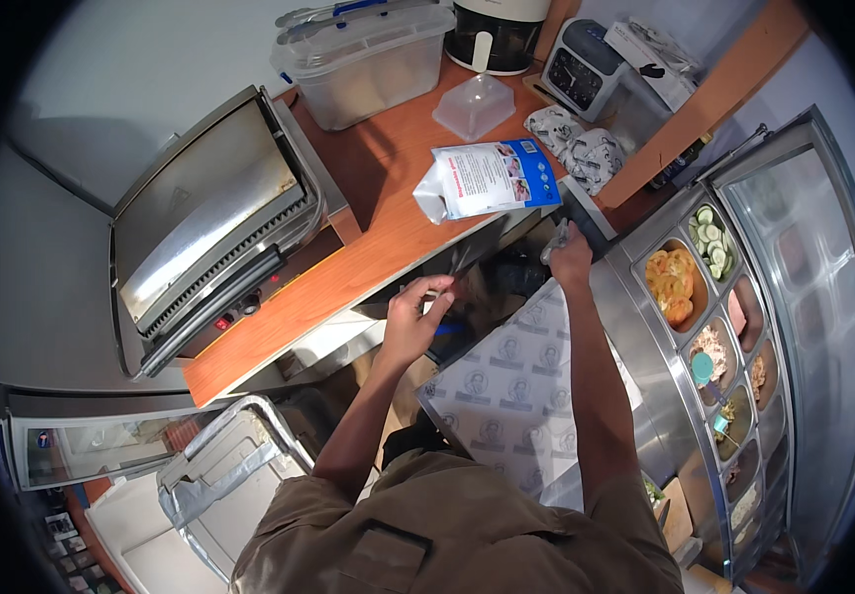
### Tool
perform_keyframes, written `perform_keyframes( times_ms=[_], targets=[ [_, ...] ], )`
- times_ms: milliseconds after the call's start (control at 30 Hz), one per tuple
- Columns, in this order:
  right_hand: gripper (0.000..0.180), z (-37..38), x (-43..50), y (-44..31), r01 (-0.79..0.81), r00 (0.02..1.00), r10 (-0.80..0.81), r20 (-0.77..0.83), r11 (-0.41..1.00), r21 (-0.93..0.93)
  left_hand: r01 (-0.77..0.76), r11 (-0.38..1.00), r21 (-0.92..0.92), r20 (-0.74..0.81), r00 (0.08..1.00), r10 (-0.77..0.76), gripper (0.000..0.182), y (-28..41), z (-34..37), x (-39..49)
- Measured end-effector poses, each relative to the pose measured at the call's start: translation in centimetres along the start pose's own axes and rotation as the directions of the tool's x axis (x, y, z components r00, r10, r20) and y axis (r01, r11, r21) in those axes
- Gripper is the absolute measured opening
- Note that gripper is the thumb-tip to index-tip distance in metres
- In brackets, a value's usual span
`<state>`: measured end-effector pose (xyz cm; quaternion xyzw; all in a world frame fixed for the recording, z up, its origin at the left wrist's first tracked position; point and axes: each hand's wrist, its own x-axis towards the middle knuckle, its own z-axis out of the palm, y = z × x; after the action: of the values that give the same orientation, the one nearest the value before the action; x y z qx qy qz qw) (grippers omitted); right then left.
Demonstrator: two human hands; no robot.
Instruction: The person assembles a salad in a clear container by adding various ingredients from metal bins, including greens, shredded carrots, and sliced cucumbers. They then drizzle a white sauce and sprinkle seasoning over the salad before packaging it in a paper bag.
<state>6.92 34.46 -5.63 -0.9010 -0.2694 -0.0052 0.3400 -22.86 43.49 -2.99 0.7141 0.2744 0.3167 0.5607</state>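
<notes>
My left hand (416,315) is raised just off the wooden counter's front edge, its thumb and fingertips close together; whether something thin is between them is unclear. Further right, my right hand (572,256) grips a crumpled piece of clear plastic (557,241). Between and beyond the hands, an opened blue and white pouch of disposable gloves (498,180) lies on the counter (368,256). Printed wrapping paper (516,386) spreads over the steel worktop below my right hand. Dark items under the counter are hard to make out.
A contact grill (212,223) stands at left. Behind are a lidded plastic tub (368,70), a clear plastic container (475,106), an air fryer (498,37) and wrapped bundles (594,160). At right, a steel prep station (639,297) holds tomato slices (671,286) and cucumber slices (709,241).
</notes>
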Motion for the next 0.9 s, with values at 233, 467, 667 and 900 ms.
perform_keyframes(
  times_ms=[233,467,667,900],
  targets=[
    [0.039,-1.0,-1.1,-2.5,0.223,0.975,-0.219,-0.042,0.961,0.166,-0.28,0.786,0.551,0.105,0.958,0.268,0.049,-1.5,2.1,12.3],
    [0.018,-4.6,-0.7,-3.8,0.316,0.948,-0.317,-0.037,0.918,0.242,-0.355,0.468,0.809,0.334,0.933,0.13,0.058,-2.6,4.7,16.4],
    [0.014,-6.4,-6.1,-2.5,0.218,0.973,-0.231,-0.014,0.896,0.388,-0.186,0.414,0.891,0.14,0.98,0.14,0.052,0.3,3.2,19.4],
    [0.01,-9.3,-14.3,-2.0,0.205,0.973,-0.233,0.003,0.863,0.462,-0.619,0.645,0.448,0.332,0.785,0.523,0.019,6.3,10.4,26.9]
  ],
)
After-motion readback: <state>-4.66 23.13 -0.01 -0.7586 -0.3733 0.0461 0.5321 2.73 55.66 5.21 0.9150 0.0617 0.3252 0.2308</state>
